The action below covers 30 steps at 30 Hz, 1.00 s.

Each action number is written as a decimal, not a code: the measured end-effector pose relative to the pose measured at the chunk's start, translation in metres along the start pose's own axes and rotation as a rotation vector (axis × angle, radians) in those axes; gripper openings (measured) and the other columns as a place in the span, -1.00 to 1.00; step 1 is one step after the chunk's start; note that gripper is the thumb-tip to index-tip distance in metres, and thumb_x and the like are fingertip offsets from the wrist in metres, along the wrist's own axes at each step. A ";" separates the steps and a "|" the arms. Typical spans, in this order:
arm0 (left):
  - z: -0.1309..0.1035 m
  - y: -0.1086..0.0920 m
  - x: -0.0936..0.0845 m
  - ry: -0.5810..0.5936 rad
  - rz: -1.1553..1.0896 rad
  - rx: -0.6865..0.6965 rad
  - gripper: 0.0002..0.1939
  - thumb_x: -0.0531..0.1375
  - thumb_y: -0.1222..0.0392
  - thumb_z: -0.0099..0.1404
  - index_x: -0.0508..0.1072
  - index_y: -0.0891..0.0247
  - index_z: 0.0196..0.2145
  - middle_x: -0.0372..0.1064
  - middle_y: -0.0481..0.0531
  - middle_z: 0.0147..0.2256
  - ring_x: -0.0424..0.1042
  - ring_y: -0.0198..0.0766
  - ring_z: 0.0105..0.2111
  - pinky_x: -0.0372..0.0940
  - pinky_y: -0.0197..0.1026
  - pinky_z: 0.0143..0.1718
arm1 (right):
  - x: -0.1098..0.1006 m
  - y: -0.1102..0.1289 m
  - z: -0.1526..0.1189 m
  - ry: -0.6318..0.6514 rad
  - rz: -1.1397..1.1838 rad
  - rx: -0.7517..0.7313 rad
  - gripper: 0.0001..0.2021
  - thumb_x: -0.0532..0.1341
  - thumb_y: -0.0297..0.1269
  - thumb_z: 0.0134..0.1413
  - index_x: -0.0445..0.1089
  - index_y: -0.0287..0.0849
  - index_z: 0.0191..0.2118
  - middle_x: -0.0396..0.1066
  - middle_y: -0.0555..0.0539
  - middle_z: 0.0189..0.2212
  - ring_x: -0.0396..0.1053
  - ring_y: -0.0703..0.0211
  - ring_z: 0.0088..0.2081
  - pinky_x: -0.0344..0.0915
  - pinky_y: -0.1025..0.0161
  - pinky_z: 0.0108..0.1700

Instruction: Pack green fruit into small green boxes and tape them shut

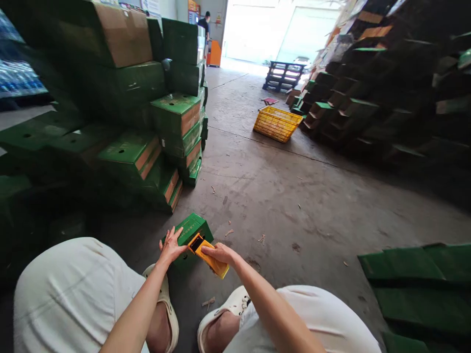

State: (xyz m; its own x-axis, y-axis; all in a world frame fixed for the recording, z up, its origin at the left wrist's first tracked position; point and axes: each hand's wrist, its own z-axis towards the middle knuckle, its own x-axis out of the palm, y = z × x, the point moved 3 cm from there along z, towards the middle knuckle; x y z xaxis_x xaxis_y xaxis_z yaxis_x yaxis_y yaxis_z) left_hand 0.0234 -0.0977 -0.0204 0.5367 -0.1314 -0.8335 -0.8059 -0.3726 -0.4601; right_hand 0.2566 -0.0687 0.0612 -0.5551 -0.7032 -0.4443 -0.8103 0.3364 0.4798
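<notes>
A small green cardboard box (195,226) with printing on its face is on the floor between my feet. My left hand (172,247) rests against its near left side, fingers spread and thumb stretched toward the right. My right hand (220,253) is wrapped round a yellow-orange handheld tool (212,256) with a dark opening at its far end; it looks like a carton stapler, but its exact kind is unclear. The tool's far end is at the near right side of the box, close to my left thumb. My fingers under the tool are hidden.
Green cartons (128,147) are stacked at the left, and open green boxes (342,108) are piled at the right. Flat green cardboard (415,279) lies at lower right. A yellow crate (277,123), dark pallet (282,76) and a person (204,24) are farther off.
</notes>
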 end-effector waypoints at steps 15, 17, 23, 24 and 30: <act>-0.015 -0.001 0.021 -0.217 0.337 0.005 0.53 0.62 0.05 -0.18 -0.17 0.14 0.56 -0.34 0.29 0.56 -0.53 0.31 0.53 -0.43 0.51 0.44 | 0.033 0.041 0.054 -0.065 0.103 -0.175 -0.46 0.20 0.22 0.28 0.45 -0.23 -0.39 0.46 -0.05 -0.52 0.46 0.16 -0.44 0.23 0.39 -0.45; -0.017 -0.003 0.026 -0.215 0.384 -0.003 0.51 0.61 0.03 -0.16 -0.17 0.16 0.56 -0.41 0.29 0.56 -0.60 0.31 0.52 -0.45 0.54 0.42 | 0.033 0.039 0.052 -0.060 0.128 -0.177 -0.47 0.22 0.21 0.26 0.45 -0.23 -0.39 0.45 -0.05 -0.52 0.46 0.16 -0.44 0.24 0.39 -0.45; -0.022 -0.007 0.027 -0.218 0.409 -0.021 0.40 0.56 0.08 -0.07 -0.13 0.11 0.55 -0.47 0.24 0.56 -0.65 0.25 0.52 -0.51 0.57 0.40 | 0.040 0.033 0.035 -0.134 0.161 -0.156 -0.47 0.24 0.25 0.21 0.46 -0.23 -0.34 0.43 -0.05 -0.50 0.47 0.11 -0.39 0.30 0.36 -0.41; -0.021 -0.006 0.027 -0.213 0.397 0.002 0.40 0.56 0.11 -0.08 -0.13 0.10 0.55 -0.47 0.23 0.56 -0.65 0.24 0.52 -0.53 0.57 0.39 | 0.042 0.029 0.030 -0.137 0.188 -0.161 -0.46 0.23 0.25 0.23 0.46 -0.23 -0.35 0.42 -0.04 -0.51 0.47 0.10 -0.39 0.30 0.35 -0.41; -0.011 0.003 0.029 -0.165 0.433 0.067 0.50 0.58 0.11 -0.14 -0.22 0.05 0.55 -0.51 0.23 0.56 -0.64 0.30 0.52 -0.49 0.60 0.38 | 0.055 -0.024 -0.016 -0.081 0.352 -0.127 -0.56 0.14 0.05 0.34 0.35 -0.18 -0.45 0.32 -0.02 -0.56 0.37 0.17 -0.48 0.25 0.33 -0.45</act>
State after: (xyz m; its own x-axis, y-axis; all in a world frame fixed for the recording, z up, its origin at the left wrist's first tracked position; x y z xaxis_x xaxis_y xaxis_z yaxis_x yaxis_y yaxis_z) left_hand 0.0390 -0.1126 -0.0429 0.1045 -0.1121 -0.9882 -0.9643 -0.2546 -0.0731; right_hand 0.2488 -0.1254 0.0370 -0.8126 -0.5047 -0.2915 -0.5403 0.4648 0.7015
